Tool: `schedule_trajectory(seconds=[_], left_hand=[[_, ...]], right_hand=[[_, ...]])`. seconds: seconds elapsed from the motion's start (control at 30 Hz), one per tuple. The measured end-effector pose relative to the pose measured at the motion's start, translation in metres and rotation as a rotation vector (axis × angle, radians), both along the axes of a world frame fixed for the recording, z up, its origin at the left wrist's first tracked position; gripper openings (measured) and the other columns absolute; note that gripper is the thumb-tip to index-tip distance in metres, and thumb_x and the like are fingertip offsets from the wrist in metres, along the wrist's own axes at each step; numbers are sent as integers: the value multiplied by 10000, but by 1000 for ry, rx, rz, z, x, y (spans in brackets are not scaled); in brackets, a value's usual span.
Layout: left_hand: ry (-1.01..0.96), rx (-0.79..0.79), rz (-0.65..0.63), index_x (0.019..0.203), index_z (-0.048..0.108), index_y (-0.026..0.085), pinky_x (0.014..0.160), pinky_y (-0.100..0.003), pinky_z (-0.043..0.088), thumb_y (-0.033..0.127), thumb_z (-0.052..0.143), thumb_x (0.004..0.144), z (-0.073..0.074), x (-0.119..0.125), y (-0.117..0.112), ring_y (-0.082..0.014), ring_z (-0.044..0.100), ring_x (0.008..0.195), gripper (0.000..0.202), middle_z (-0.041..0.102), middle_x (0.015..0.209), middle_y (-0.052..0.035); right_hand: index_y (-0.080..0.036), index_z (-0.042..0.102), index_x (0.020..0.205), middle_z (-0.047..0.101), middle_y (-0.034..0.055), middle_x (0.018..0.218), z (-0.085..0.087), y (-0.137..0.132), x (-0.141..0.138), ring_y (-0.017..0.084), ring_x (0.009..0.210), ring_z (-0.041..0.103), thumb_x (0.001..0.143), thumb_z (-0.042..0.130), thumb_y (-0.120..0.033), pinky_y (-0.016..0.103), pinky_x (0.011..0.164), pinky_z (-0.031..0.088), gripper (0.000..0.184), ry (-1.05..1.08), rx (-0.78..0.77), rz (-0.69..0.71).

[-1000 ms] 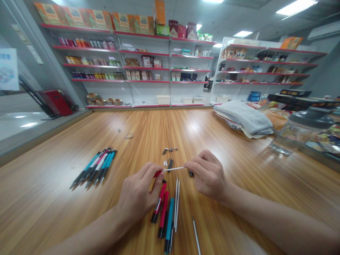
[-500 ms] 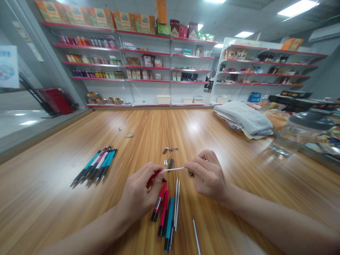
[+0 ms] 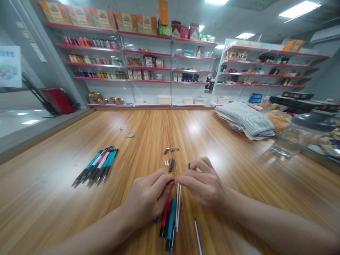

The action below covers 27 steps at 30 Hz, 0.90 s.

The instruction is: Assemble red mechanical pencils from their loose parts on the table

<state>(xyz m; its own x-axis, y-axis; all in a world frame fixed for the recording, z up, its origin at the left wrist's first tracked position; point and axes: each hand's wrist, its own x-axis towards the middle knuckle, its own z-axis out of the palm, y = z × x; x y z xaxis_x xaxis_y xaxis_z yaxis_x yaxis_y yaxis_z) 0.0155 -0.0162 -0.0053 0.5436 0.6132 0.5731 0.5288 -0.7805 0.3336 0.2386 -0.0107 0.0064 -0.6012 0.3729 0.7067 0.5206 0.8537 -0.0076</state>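
Note:
My left hand is closed around a pink-red pen barrel, mostly hidden by the fingers. The thumb and forefinger of my right hand pinch at the barrel's end, on the end of a white pen refill that is now almost wholly out of sight. Both hands' fingertips meet. Just below lie a red barrel, a blue barrel and white refills. A small dark piece shows by my right fingers; whether they hold it, I cannot tell.
Several pens lie together at left. Beyond my hands are a black grip, white bits and small metal parts. Another refill lies near the front. Folded cloth and a clear jar stand at right.
My right hand has moved left and slightly down to meet my left hand. The white refill that showed between them has gone from sight at the barrel's end.

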Motion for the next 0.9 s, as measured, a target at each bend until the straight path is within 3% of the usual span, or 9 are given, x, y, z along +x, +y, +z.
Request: schedule_trajectory(seconds=[0.3, 0.5, 0.67, 0.8, 0.9], left_hand=[[19, 18, 59, 966, 561, 190, 653, -246, 457, 172, 494, 907, 0, -1, 3, -123, 558, 710, 91, 591, 841, -26], [230, 79, 59, 1050, 554, 191, 629, -250, 460, 179, 446, 934, -5, 0, 4, -139, 575, 723, 159, 595, 849, -26], [241, 133, 36, 1088, 533, 201, 642, -241, 462, 171, 448, 931, -4, -1, 5, -135, 582, 726, 181, 592, 832, -15], [306, 140, 89, 1001, 554, 212, 559, -229, 415, 164, 423, 927, 3, -4, 6, -127, 562, 627, 158, 576, 748, 2], [239, 34, 216, 971, 545, 210, 594, -234, 428, 211, 397, 949, 3, -6, 11, -130, 595, 662, 150, 623, 816, -8]], right_hand=[[-165, 604, 850, 631, 11, 740, -2, 4, 1, 165, 754, 453, 816, 626, -120, 367, 741, 334, 61, 148, -64, -55], [-170, 626, 824, 629, 0, 697, -4, 5, 0, 162, 756, 470, 833, 625, -137, 359, 744, 319, 34, 76, -75, -46], [-177, 640, 806, 612, -7, 646, -5, 5, -3, 152, 717, 462, 844, 617, -149, 339, 724, 311, 52, 77, -85, -34], [-170, 651, 850, 634, 10, 694, -3, 4, -9, 157, 731, 490, 879, 600, -232, 333, 737, 326, 85, 89, -148, -68], [-158, 630, 1052, 681, 60, 929, 1, 6, -11, 196, 870, 535, 899, 569, -316, 357, 805, 347, 228, 56, -242, -121]])
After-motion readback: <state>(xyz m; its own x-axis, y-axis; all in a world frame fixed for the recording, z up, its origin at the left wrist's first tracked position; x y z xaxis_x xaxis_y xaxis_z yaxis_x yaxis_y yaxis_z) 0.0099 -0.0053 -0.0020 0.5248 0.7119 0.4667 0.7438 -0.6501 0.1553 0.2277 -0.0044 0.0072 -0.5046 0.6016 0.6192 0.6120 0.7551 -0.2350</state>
